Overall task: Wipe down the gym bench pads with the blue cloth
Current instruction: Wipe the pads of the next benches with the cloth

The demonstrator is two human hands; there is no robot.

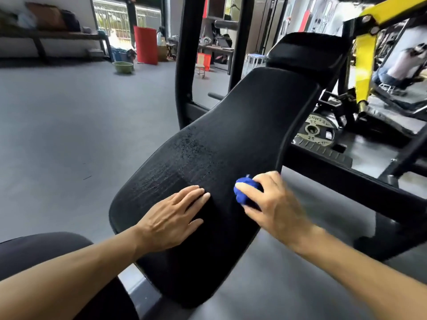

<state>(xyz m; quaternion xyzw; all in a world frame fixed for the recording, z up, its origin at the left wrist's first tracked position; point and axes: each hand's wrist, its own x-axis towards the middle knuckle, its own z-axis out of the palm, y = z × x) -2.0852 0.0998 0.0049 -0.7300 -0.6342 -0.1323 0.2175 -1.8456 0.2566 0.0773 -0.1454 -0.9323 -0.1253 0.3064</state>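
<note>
A long black bench pad point(242, 125) runs from the bottom centre up to the right, with a second black pad point(307, 51) beyond its far end. Damp streaks mark the long pad's left middle. My left hand point(171, 218) lies flat on the near part of the pad, fingers straight. My right hand point(272, 204) grips a bunched blue cloth point(245, 190) and presses it on the pad near its right edge. Most of the cloth is hidden under my fingers.
A black upright frame point(187, 65) stands behind the pad. A yellow machine arm point(365, 63) and a 25 weight plate point(314, 132) sit at the right. Grey floor point(69, 135) spreads to the left, with a green basin point(123, 66) far back.
</note>
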